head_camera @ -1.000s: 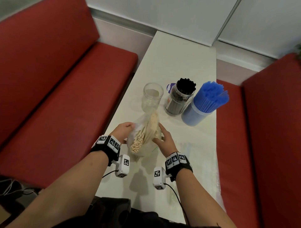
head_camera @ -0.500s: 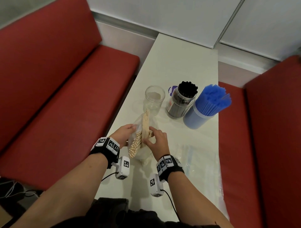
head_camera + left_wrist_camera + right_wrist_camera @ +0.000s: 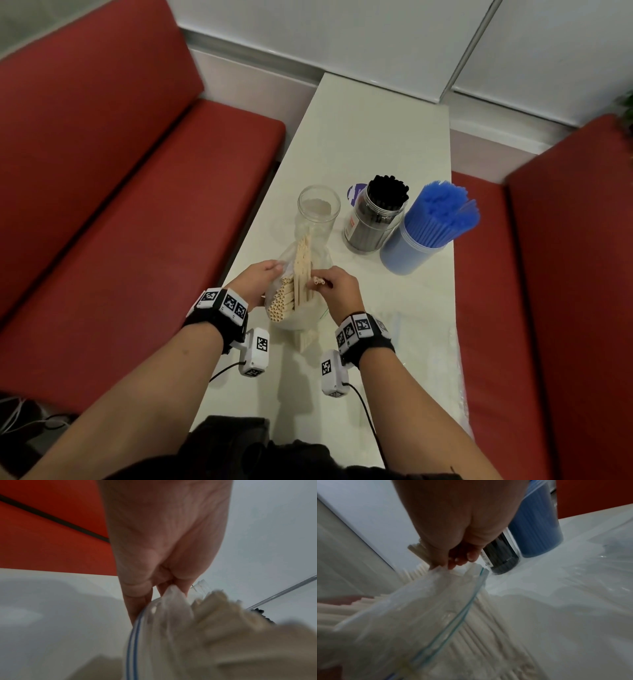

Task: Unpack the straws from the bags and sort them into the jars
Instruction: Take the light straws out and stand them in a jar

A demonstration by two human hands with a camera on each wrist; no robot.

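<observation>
left hand [image 3: 255,279] pinches the bag [image 3: 301,308] edge, right hand [image 3: 337,287] pinches a few straws [image 3: 301,270], empty jar [image 3: 318,214] just behind.

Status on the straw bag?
Left hand pinches zip bag rim. Right hand grips beige straws. Empty jar beyond; nothing blocking.

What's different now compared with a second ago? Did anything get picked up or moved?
The right hand went from resting on the side of the bag to pinching a few beige straws at its mouth, and the bundle has turned more upright. The left hand still holds the bag's other edge. The empty jar, black straws jar and blue straws jar stand unmoved.
</observation>
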